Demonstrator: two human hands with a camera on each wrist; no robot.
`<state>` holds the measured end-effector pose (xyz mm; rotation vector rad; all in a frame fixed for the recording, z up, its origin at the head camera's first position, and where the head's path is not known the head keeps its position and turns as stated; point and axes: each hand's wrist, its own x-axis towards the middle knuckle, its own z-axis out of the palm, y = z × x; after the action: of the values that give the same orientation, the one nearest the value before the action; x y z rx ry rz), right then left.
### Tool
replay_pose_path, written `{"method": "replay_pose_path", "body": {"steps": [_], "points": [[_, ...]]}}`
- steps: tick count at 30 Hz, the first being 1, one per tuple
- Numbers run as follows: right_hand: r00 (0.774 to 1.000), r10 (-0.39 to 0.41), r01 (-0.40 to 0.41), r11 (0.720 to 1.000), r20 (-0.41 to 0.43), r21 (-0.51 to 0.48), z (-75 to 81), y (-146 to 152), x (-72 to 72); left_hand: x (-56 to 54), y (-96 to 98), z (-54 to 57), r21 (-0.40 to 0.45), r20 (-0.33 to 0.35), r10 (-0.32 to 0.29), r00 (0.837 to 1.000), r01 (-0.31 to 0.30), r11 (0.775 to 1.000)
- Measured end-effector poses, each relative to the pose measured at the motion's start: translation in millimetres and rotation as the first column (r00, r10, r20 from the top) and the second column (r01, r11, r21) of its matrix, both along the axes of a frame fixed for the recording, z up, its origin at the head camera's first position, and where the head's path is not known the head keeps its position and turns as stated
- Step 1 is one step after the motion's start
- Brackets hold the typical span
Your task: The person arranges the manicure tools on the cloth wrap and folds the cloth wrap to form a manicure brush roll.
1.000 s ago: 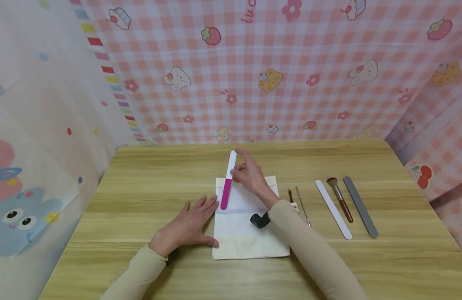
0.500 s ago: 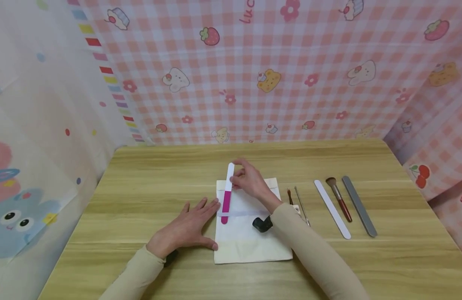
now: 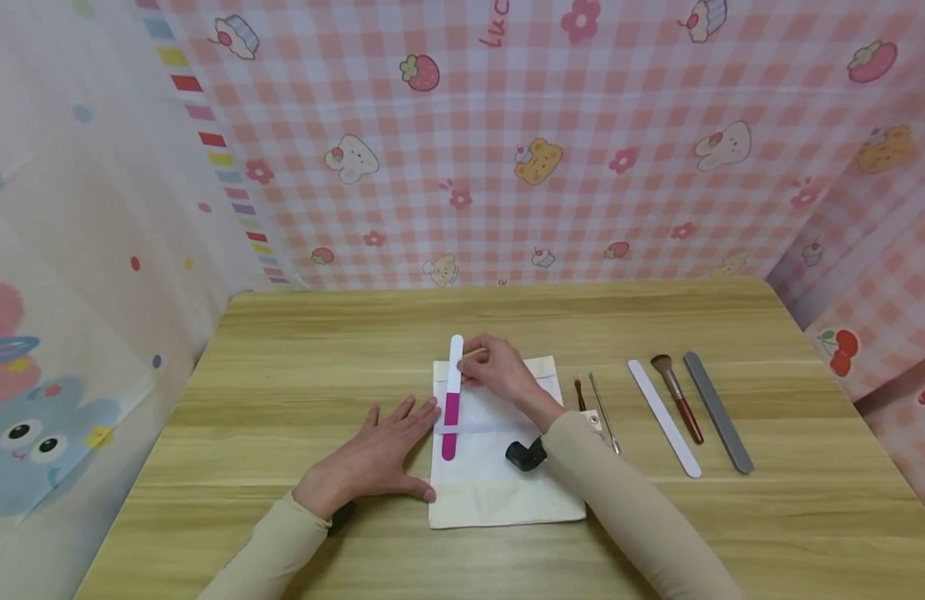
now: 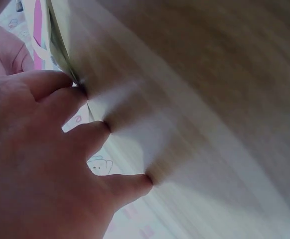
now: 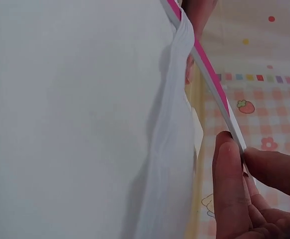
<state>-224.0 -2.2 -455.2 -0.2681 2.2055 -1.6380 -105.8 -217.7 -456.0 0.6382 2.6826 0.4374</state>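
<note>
My right hand (image 3: 496, 367) pinches a white-and-magenta nail file (image 3: 452, 408) near its white end, between thumb and fingers. The file's magenta part passes under a white elastic band (image 3: 500, 427) that crosses a cream cloth pouch (image 3: 507, 496). In the right wrist view, the band (image 5: 157, 144) bulges up over the file (image 5: 216, 82). My left hand (image 3: 372, 458) lies with fingers spread on the table, thumb and fingertips at the pouch's left edge. The left wrist view shows the fingertips of this hand (image 4: 60, 134) resting on the wood.
Right of the pouch lie a small brown-handled tool (image 3: 579, 392) and a thin metal tool (image 3: 605, 412), partly hidden by my right forearm. Farther right are a white nail file (image 3: 665, 419), a makeup brush (image 3: 680, 400) and a grey nail file (image 3: 719, 412). A patterned curtain stands behind the table.
My right hand has drawn the nail file toward me, and its magenta end has slipped beneath the elastic band. The left hand has stayed nearly still at the pouch's edge.
</note>
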Motion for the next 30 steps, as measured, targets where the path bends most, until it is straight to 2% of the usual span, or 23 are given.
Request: {"method": "replay_pose_path", "body": {"steps": [7,16,30], "points": [[0.999,0.039,-0.040,0.999,0.022,0.006,-0.3,0,2.9,-1.9,0.1,1.3,-0.026,0.023,-0.013,1.000,0.013,1.000],[0.990,0.139,-0.138,0.988,0.013,-0.073,-5.0,2,7.6,-2.6,-0.4,3.6,-0.042,0.024,-0.030,0.999,0.031,0.999],[0.982,0.190,-0.190,0.981,0.007,-0.035,-11.4,0,15.0,0.0,-1.5,-0.2,-0.051,0.011,-0.037,0.999,0.037,0.998]]}}
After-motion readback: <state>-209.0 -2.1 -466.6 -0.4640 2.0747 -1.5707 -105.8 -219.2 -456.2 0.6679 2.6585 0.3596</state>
